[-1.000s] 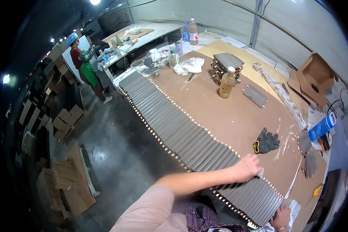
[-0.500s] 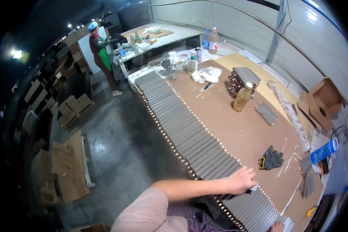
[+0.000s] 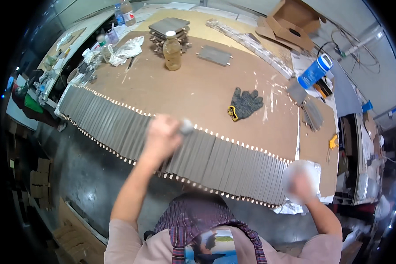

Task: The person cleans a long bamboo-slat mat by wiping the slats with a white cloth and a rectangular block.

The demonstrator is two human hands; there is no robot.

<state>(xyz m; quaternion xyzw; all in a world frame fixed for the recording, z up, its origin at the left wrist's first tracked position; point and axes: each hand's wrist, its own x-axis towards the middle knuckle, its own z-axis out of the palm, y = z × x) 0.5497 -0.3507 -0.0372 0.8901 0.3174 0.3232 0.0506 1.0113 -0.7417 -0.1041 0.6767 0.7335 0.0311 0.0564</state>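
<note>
A long row of grey slats (image 3: pixel 224 165) lies side by side along the table's near edge, with pale pegs sticking out at both ends. Over the middle of this row, my left hand (image 3: pixel 160 136) is closed around a small whitish thing (image 3: pixel 186 126), too blurred to name. My right hand (image 3: pixel 300 185) is at the row's right end, beside crumpled silvery foil (image 3: pixel 290 208). Motion smears its fingers, and a pale blur surrounds them, so what it holds cannot be made out.
Beyond the slats are a dark knitted glove (image 3: pixel 246 104), a bottle of yellowish liquid (image 3: pixel 172 55), a stack of grey pieces (image 3: pixel 168 26) and a single grey panel (image 3: pixel 214 55). At the right are a blue bottle (image 3: pixel 314 72) and an open cardboard box (image 3: pixel 291 22). Another person (image 3: pixel 31 103) stands far left.
The view has turned to the right, bringing both my arms into sight. My left hand has moved leftward along the slats with the whitish thing. My right hand now shows fully, blurred by motion.
</note>
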